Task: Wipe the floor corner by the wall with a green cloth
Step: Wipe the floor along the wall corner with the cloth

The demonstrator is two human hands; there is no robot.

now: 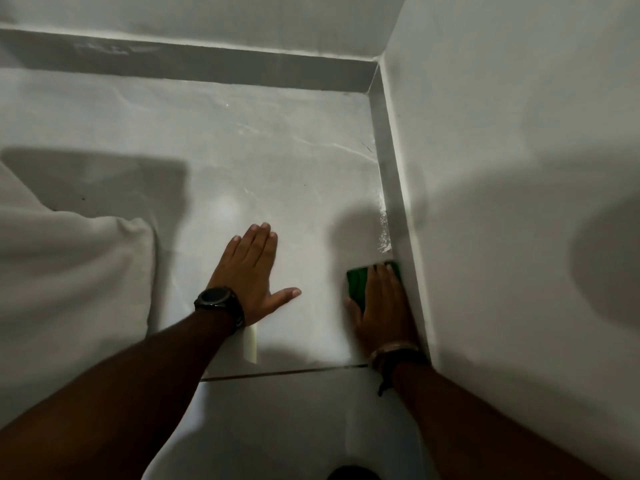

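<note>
A folded green cloth (358, 282) lies on the pale floor tile (277, 161) right against the grey skirting (393, 188) of the right wall. My right hand (384, 310) presses flat on top of the cloth and covers most of it; only its left and far edges show. My left hand (251, 271), with a black watch on the wrist, rests flat on the floor to the left of the cloth, fingers spread, holding nothing. The floor corner (372, 88) where the two walls meet lies farther ahead. A wet streak (384, 230) glistens along the skirting just beyond the cloth.
White fabric (69, 265) is bunched on the floor at the left. The right wall (502, 150) stands close beside my right arm. A dark grout line (287, 372) crosses the floor under my wrists. The back wall's skirting (190, 60) runs across the top.
</note>
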